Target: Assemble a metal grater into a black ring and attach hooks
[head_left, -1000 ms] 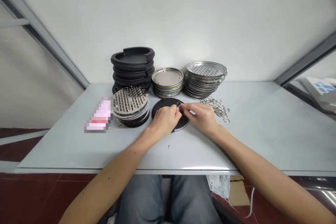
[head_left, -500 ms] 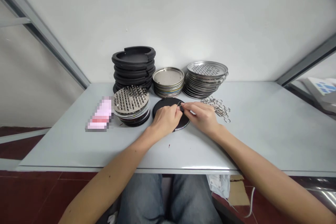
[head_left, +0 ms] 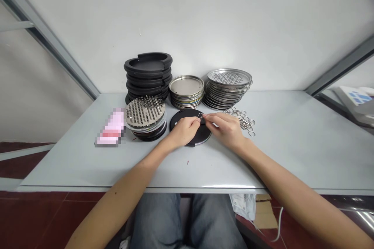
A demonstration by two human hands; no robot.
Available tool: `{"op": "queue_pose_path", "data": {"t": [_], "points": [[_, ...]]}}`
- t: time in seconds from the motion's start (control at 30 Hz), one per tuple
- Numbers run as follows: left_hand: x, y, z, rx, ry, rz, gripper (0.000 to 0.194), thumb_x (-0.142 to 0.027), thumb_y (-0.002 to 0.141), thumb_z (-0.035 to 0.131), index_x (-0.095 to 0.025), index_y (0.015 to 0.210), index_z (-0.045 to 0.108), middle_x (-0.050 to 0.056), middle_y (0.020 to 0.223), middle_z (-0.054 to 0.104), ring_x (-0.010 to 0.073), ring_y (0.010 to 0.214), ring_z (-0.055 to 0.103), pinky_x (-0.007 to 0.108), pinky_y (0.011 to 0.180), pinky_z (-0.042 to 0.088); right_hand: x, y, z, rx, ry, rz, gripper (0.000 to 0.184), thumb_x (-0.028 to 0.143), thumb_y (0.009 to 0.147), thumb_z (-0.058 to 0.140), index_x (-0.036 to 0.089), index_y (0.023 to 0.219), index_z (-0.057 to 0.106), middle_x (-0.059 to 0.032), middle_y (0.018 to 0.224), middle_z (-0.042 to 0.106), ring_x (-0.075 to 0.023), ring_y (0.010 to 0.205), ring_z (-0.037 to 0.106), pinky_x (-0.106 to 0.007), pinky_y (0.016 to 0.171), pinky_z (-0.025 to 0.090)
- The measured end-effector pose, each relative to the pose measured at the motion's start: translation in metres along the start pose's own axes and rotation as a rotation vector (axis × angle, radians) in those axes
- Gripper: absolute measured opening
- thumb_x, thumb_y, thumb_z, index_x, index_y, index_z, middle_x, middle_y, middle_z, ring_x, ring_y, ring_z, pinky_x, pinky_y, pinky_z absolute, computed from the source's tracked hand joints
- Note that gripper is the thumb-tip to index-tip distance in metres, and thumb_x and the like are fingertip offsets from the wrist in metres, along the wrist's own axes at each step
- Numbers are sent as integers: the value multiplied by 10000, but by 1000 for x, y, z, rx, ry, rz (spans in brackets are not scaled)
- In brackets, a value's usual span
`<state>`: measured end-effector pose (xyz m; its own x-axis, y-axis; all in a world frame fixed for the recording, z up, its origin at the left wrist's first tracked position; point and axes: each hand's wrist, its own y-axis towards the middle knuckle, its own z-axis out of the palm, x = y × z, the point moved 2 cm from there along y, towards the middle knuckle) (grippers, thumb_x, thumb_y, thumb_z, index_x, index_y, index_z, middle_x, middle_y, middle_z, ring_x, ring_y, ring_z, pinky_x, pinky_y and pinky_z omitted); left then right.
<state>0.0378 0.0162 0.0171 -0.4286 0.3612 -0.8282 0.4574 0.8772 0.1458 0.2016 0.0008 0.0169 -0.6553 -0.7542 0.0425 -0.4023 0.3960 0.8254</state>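
Observation:
My left hand (head_left: 186,130) and my right hand (head_left: 224,127) meet above a round black disc (head_left: 201,135) on the table. Between their fingertips is a thin wire ring (head_left: 200,115), its loop partly showing; both hands pinch it. Fingers cover the rest of the ring. Beside my right hand lies a loose pile of metal rings with stems (head_left: 244,120). To the left of the disc, a stack of round plates is topped by a metal grater disc (head_left: 145,112) with raised teeth.
Along the wall stand a stack of thick black rims (head_left: 148,72), a stack of shallow metal discs (head_left: 187,87) and a stack of perforated metal discs (head_left: 229,78). A blurred pink item (head_left: 111,128) lies at the left of the grey table (head_left: 87,163). Metal frame posts flank both sides.
My left hand has shifted slightly, its fingers drawing a little away from the right, so more of the disc shows. The wire ring stays between the fingertips. The view has moved slightly.

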Motion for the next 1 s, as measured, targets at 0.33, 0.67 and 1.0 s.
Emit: {"op": "queue_pose_path", "data": {"t": [0.33, 0.67, 1.0], "points": [[-12, -2, 2, 213, -504, -64, 254, -210, 863, 336, -173, 631, 432, -50, 516, 364, 82, 481, 342, 226, 508, 309, 1, 2, 0, -73, 93, 71, 272, 104, 886, 503, 226, 1044, 688, -69, 933, 745, -179, 806, 709, -284, 706, 581], [-6, 0, 4, 255, -678, -70, 295, -286, 906, 381, -168, 643, 445, -59, 484, 367, 81, 465, 379, 228, 526, 339, 2, 5, -3, -125, 133, 113, 222, 109, 878, 527, 220, 978, 692, -60, 868, 744, -173, 765, 700, -299, 699, 578], [-9, 0, 1, 312, -756, -97, 298, -316, 878, 435, -185, 612, 414, -59, 466, 332, 99, 475, 382, 248, 545, 336, 8, 6, -1, -159, 37, 80, 238, 95, 874, 525, 230, 1005, 670, -53, 834, 733, -168, 697, 669, -291, 658, 550]]}}
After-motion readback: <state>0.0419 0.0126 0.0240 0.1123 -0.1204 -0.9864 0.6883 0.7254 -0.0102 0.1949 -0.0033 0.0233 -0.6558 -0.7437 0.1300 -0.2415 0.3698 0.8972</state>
